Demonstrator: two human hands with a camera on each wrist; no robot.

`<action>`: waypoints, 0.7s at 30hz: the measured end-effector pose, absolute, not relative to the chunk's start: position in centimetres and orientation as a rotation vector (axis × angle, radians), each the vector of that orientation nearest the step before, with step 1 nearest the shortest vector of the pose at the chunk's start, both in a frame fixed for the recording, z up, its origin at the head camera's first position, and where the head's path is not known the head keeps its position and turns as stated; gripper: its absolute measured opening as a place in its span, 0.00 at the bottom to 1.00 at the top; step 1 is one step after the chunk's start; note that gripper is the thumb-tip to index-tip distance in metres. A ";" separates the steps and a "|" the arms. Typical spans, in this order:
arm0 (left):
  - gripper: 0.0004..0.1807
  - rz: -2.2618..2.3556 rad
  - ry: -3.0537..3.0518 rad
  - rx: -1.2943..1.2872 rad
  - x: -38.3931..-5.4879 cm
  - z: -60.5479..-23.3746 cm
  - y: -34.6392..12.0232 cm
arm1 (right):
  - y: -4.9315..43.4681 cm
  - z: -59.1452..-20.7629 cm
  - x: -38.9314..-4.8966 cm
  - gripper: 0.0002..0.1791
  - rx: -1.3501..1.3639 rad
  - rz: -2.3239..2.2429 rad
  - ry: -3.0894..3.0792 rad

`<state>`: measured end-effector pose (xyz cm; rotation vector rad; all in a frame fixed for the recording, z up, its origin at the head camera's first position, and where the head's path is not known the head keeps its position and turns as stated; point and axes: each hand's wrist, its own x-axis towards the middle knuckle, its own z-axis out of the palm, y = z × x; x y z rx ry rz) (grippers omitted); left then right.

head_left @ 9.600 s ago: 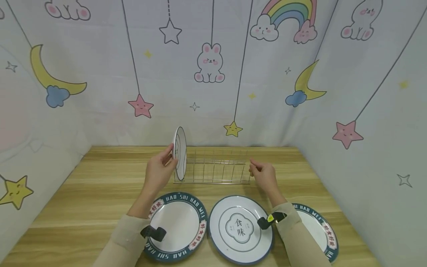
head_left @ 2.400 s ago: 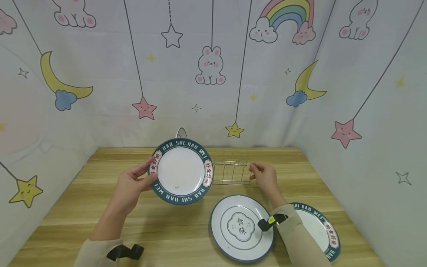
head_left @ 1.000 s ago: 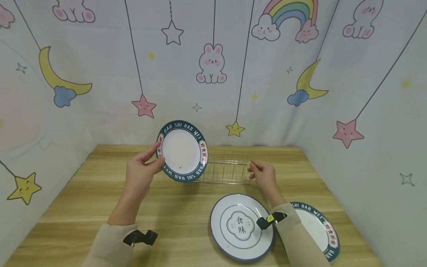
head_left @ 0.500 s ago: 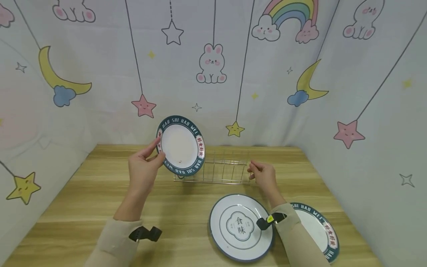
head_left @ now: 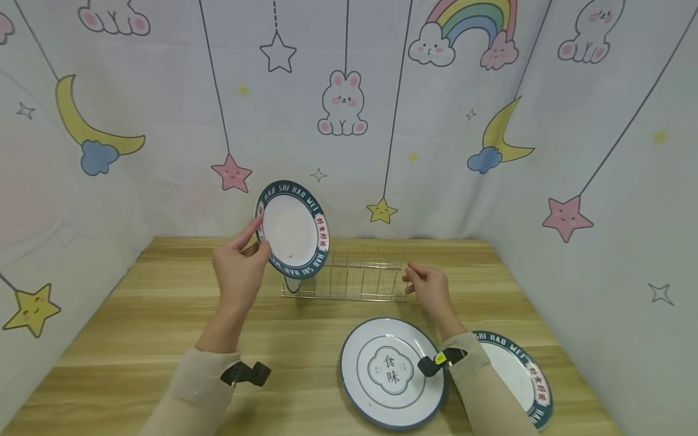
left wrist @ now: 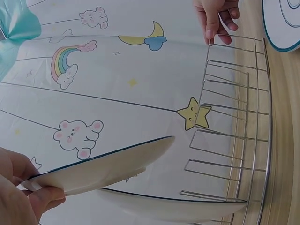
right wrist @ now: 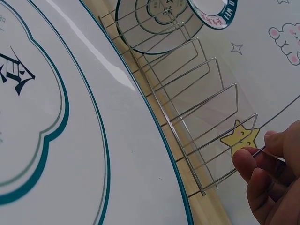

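My left hand [head_left: 240,266] pinches the left rim of a white plate [head_left: 289,227] with a dark green lettered border. That plate is tilted and raised over the left end of a wire dish rack [head_left: 360,281]. Behind it, a second plate [head_left: 292,284] stands in the rack's left end, mostly hidden in the head view; the left wrist view shows this standing plate [left wrist: 178,206] edge-on, just below the held one. At the rack's right end, my right hand [head_left: 431,289] pinches the end wire between thumb and fingers, as the right wrist view shows with the hand [right wrist: 276,173] close up.
A white plate [head_left: 357,387] with a blue rim and characters in its middle lies flat in front of the rack. Right of it, a green-bordered plate [head_left: 512,375] is partly covered by the right forearm. A patterned cloth [head_left: 436,200] hangs behind the wooden table [head_left: 136,339].
Earlier, my left hand was at the standing plate, then lifted the green-bordered plate from the table. It has since carried it up and back over the rack's left end. The right hand stays put.
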<state>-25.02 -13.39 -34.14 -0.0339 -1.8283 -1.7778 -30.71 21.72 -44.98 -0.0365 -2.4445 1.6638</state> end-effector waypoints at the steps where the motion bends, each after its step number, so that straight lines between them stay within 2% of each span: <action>1: 0.23 -1.775 -1.814 -0.040 -25.1 -34.1 -13.3 | 21.7 -45.0 -30.7 0.18 -0.039 1.663 -2.445; 10: 0.22 -1.614 -1.769 -0.045 -25.8 -33.9 -12.4 | 21.6 -44.9 -30.6 0.18 -0.044 1.656 -2.447; 21: 0.20 -1.539 -1.726 -0.067 -24.5 -32.1 -10.8 | 21.6 -44.8 -30.5 0.18 -0.050 1.647 -2.446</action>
